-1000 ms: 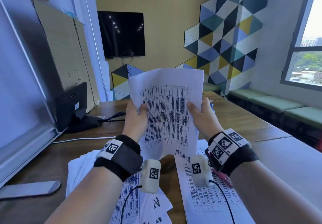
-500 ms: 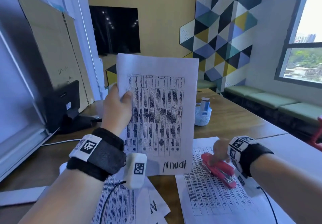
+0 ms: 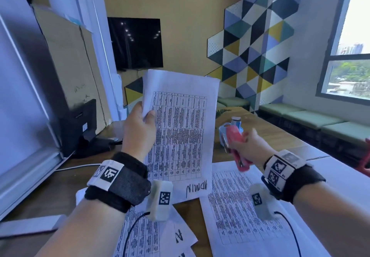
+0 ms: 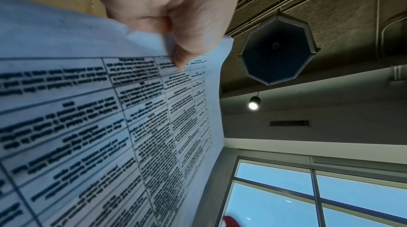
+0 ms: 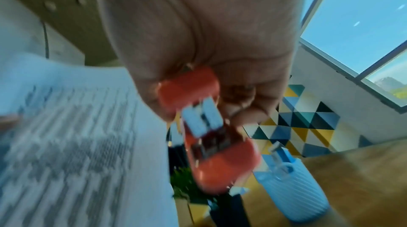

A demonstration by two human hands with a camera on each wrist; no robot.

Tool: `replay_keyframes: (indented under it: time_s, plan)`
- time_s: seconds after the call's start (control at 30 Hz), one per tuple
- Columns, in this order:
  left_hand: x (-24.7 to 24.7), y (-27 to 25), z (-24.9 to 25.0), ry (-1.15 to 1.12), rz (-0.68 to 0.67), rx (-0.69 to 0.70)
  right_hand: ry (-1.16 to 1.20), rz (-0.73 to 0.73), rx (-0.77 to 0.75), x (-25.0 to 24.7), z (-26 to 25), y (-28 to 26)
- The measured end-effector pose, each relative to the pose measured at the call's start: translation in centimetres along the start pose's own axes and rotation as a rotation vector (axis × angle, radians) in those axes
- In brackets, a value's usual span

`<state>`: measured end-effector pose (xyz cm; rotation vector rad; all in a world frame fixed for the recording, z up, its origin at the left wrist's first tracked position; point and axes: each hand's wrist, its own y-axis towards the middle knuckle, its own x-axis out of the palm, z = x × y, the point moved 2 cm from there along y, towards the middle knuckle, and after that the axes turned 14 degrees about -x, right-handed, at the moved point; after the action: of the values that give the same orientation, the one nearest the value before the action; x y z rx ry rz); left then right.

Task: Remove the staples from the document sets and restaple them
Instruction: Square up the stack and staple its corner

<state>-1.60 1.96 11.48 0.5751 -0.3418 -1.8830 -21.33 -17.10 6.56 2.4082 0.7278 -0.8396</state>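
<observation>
My left hand (image 3: 140, 130) holds a printed document set (image 3: 180, 128) upright above the table, thumb and fingers pinching its left edge near the top; "ADMIN" is handwritten at its lower end. The left wrist view shows the thumb (image 4: 187, 44) pressed on the sheets (image 4: 88, 126). My right hand (image 3: 246, 146) grips a red stapler (image 3: 234, 144) in the air just right of the document, its metal mouth toward the paper. The stapler (image 5: 211, 136) is blurred in the right wrist view, beside the document set (image 5: 77, 143).
More printed sheets (image 3: 240, 206) lie on the wooden table (image 3: 280, 136) under my wrists. A pale blue ribbed cup (image 3: 236, 128) stands behind the stapler. A black monitor stand (image 3: 84, 128) sits at the left. Green benches (image 3: 310, 118) line the right wall.
My right hand let go of the document, took the red stapler off the sheets on the table and raised it beside the paper. The left hand now holds the set alone.
</observation>
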Motion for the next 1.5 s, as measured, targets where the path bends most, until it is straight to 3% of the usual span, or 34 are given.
replay_keyframes:
  time_s: [0.17,0.3,0.47,0.7,1.13,1.3,1.5]
  plan:
    - [-0.5,-1.6,1.2,-0.007,-0.01,0.032,0.427,0.415,-0.256,-3.7,-7.4,-2.3]
    - [-0.4,-2.8,1.9,-0.026,-0.045,0.079,0.705,0.557,-0.56,-5.3,-14.0,-3.4]
    - [-0.4,-4.0,2.7,-0.045,-0.063,0.099,0.677,0.718,-0.778,-6.3,-19.8,-3.6]
    - [-0.7,-4.6,3.0,-0.122,-0.176,0.018,0.487,0.516,-0.745,-3.7,-20.5,-2.2]
    - [0.4,-4.9,2.0,-0.14,-0.277,0.037,0.581,0.609,-0.697,-1.8,-20.9,-0.9]
    - [0.3,-4.4,1.6,-0.109,-0.253,0.03,0.615,0.583,-0.693,-1.5,-20.5,-1.0]
    - [-1.5,-2.8,0.6,-0.143,-0.15,-0.061,0.939,0.736,-0.702,-5.2,-16.6,-2.9]
